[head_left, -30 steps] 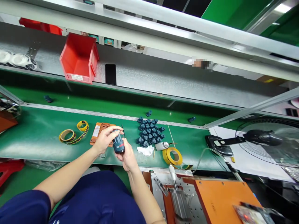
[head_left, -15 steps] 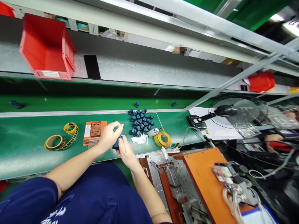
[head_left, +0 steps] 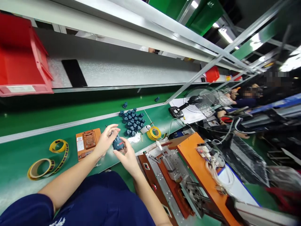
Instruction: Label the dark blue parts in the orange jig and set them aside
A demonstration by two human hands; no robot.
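Between my two hands is a dark blue plastic part [head_left: 118, 144], tilted, with a small red mark and light lettering on its side. My left hand [head_left: 106, 139] is closed at its narrower upper end, with the fingers bent over it. Thumb and fingers of my right hand [head_left: 128, 157] grip the wider lower end. A cluster of similar blue parts [head_left: 132, 122] stands on the green bench just beyond my right hand. Left of my hands lies an orange fixture block [head_left: 88, 141] with a white label.
Rolls of yellow label tape lie left [head_left: 41, 168] and right [head_left: 154, 133]. A white bottle [head_left: 145, 129] and crumpled white tissue [head_left: 134, 138] sit near the cluster. A metal-and-orange machine [head_left: 169, 166] borders my right arm. A black fan [head_left: 185, 105], phone [head_left: 74, 72] and red bin [head_left: 21, 59] stand further off.
The view has swung right. The blue part has turned so its marked side shows, and my right hand's fingers have spread wider around its lower end.
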